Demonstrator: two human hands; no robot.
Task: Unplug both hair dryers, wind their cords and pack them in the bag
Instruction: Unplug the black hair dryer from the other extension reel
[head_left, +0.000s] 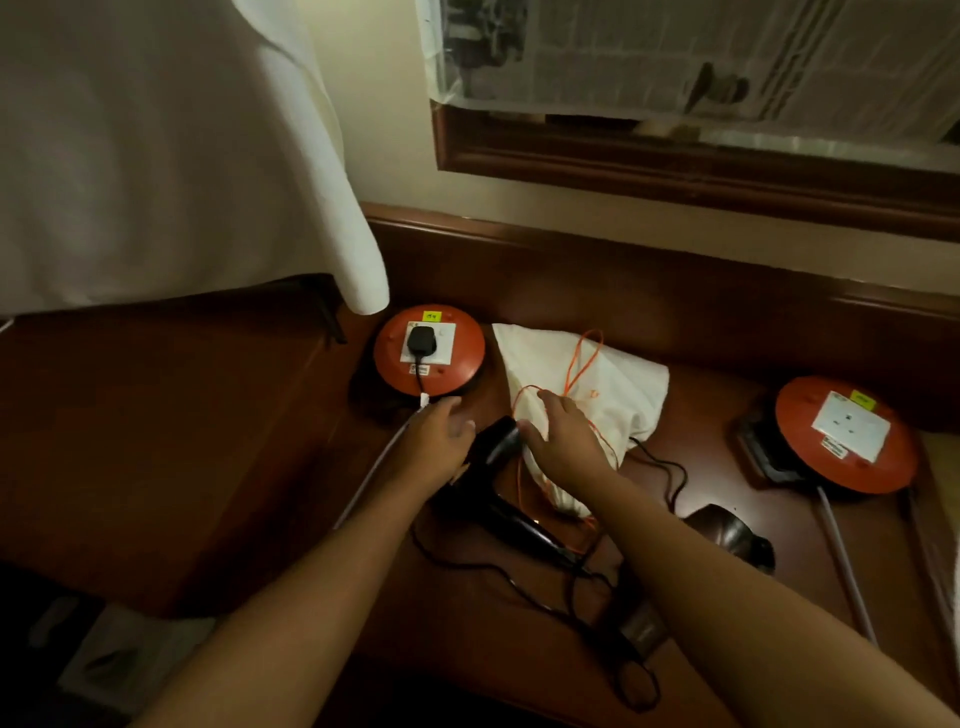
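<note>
Both hands converge on the black dryer (506, 483) lying on the wooden floor (208, 441). The left hand (434, 444) cups its barrel, fingers loosely curled against it; the right hand (563, 441) rests spread on the white bag (613, 395), likely steadying it for packing. One plug (421, 340) sits in the left socket (428, 349), so unplugging looks unfinished. The second dryer (727, 532) lies apart, right.

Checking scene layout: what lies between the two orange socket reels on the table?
In the head view, the white bag with orange drawstring lies between left reel and right reel.
</note>
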